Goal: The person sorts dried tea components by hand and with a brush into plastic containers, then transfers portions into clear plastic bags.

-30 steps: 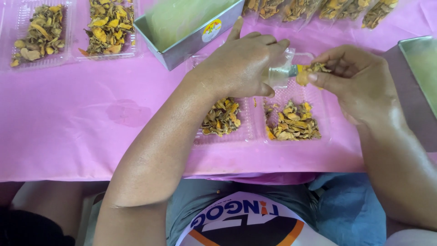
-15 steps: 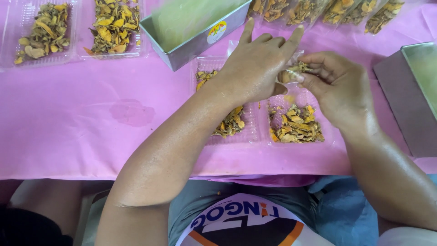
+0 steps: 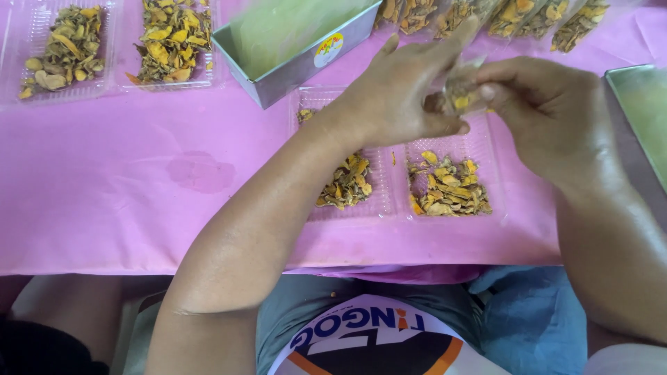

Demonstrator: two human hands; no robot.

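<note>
Pinching a small clear bag [image 3: 464, 89] of yellow dried pieces between them, the left hand [image 3: 399, 97] and right hand [image 3: 549, 111] meet above the pink table [image 3: 139, 194]. The left hand's fingers fan out while its thumb clamps the bag; the right hand's fingers close on the other side. Directly below and toward the person lies an open plastic tray [image 3: 399, 170] — dried slices [image 3: 448, 187] heaped in its right half, nearer the right hand. Beyond sit a metal tin [image 3: 299, 66], more filled trays [image 3: 114, 48] to the left and a row of packed bags [image 3: 514, 14] along the far edge.
</note>
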